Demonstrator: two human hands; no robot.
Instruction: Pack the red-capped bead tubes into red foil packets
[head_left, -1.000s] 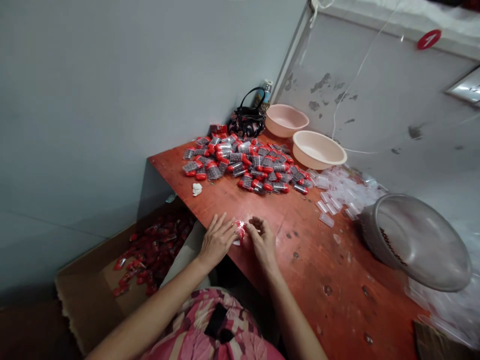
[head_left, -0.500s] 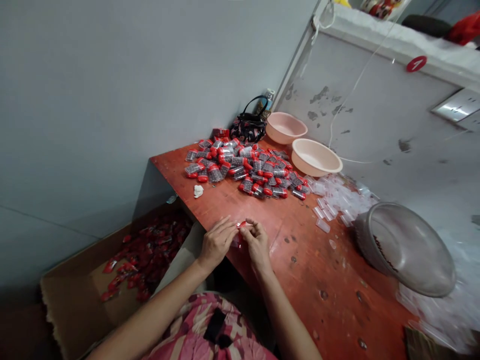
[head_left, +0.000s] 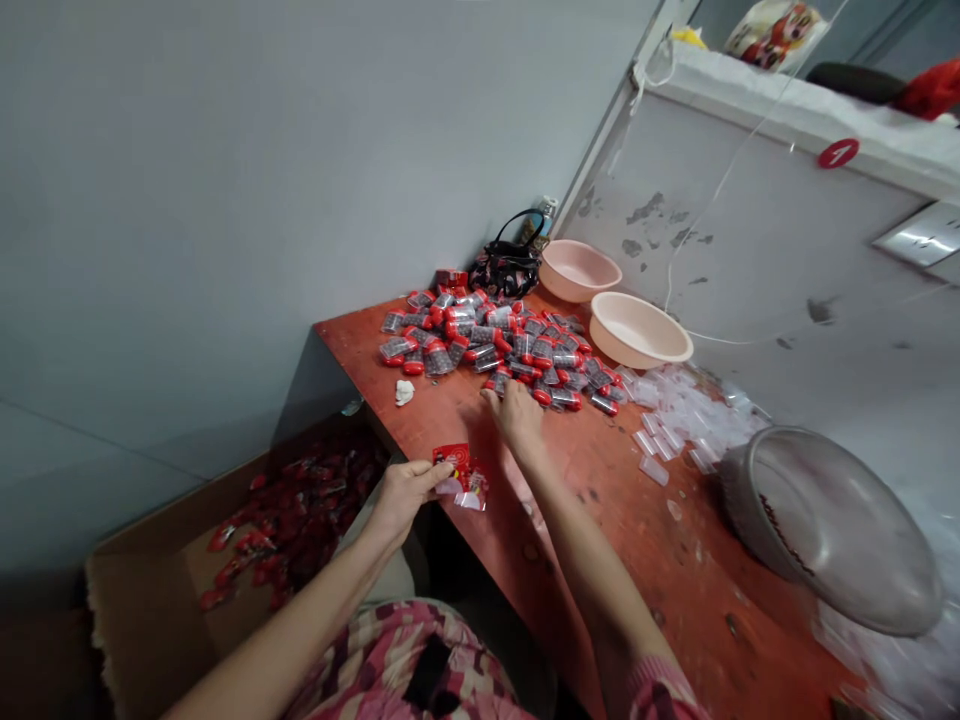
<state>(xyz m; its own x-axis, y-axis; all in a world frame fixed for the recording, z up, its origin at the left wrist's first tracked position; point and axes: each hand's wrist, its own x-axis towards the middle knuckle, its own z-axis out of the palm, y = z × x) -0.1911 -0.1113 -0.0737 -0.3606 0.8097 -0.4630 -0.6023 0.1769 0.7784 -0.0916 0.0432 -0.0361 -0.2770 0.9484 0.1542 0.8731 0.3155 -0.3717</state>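
Observation:
Near the table's front edge, my left hand point(head_left: 409, 492) pinches a red printed packet point(head_left: 452, 458) with a clear lower part. A second similar packet point(head_left: 472, 487) lies against it, partly overlapped. My right hand point(head_left: 517, 415) reaches to the near edge of the pile of small clear containers with red caps point(head_left: 480, 335). Its fingers are bent at a container point(head_left: 498, 380); whether they grip it cannot be made out.
Two pink basins point(head_left: 641, 330), a black handbag point(head_left: 504, 268) and a bottle stand at the back. Clear plastic pieces point(head_left: 686, 410) and a tilted grey basin point(head_left: 832, 530) lie right. A cardboard box point(head_left: 150, 600) of red packets is below left. White crumpled material point(head_left: 404, 392) sits near the pile.
My right hand has left my left hand and moved forward to the pile. My left hand has shifted slightly left and down, and the red packets now show flat. The view has tilted slightly.

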